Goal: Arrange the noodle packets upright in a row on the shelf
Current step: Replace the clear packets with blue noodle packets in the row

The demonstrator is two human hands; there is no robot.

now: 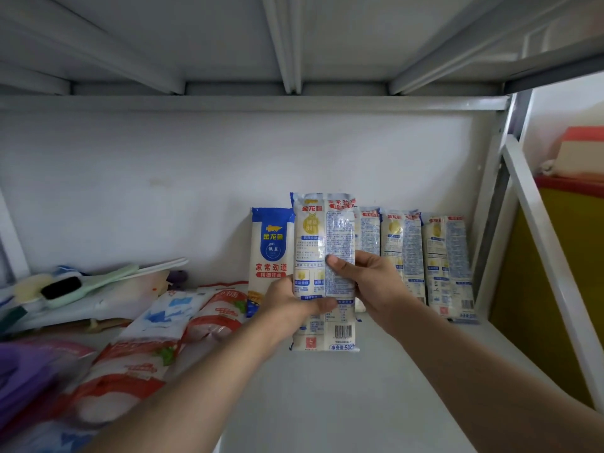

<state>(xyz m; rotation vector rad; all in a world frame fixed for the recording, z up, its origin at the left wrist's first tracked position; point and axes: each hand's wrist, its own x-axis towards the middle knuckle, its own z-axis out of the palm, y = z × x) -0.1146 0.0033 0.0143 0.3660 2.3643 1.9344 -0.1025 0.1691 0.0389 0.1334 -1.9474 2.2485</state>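
I hold one white and blue noodle packet (323,243) upright in front of the row, its printed back toward me. My left hand (287,305) grips its lower left side and my right hand (372,282) its right side, thumb across the label. Behind it, more noodle packets stand upright against the back wall of the white shelf (343,403): one facing front (269,256) on the left, one mostly hidden (369,230), and two (403,253) (449,266) on the right.
Red and white bags (130,364) and a blue and white bag (170,312) lie flat at the left. Brushes with pale green handles (85,286) rest on a stack at the far left. The shelf's metal upright (549,256) stands on the right.
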